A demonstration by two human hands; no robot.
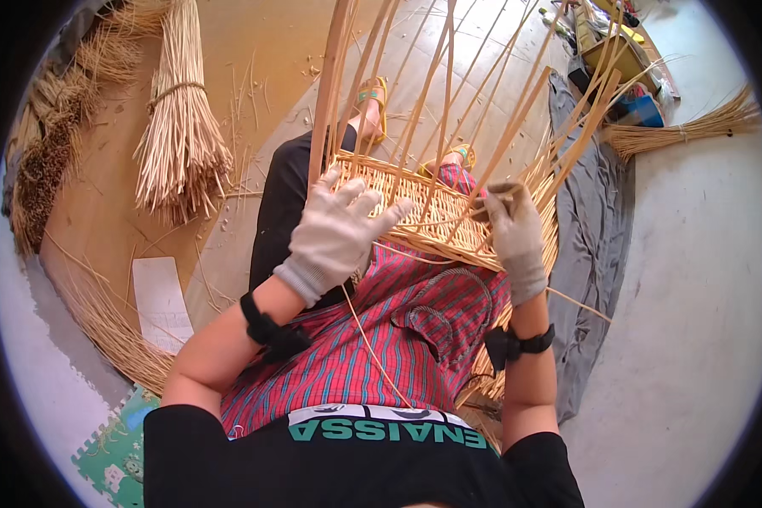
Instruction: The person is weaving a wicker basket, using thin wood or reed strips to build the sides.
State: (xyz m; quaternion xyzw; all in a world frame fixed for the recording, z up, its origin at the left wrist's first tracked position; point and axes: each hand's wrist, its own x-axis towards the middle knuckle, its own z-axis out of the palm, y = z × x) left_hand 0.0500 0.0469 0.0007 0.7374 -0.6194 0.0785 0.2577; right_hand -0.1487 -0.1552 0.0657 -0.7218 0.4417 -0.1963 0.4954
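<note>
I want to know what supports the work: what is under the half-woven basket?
The basket rests on the person's lap, over a red striped cloth. The gloved left hand and right hand lie on it. The legs beneath are mostly covered.

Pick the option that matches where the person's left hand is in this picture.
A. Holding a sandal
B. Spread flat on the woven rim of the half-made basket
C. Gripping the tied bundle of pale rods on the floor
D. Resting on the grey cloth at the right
B: the gloved left hand lies with fingers spread on the woven rim of the basket, far from the tied bundle.
</note>
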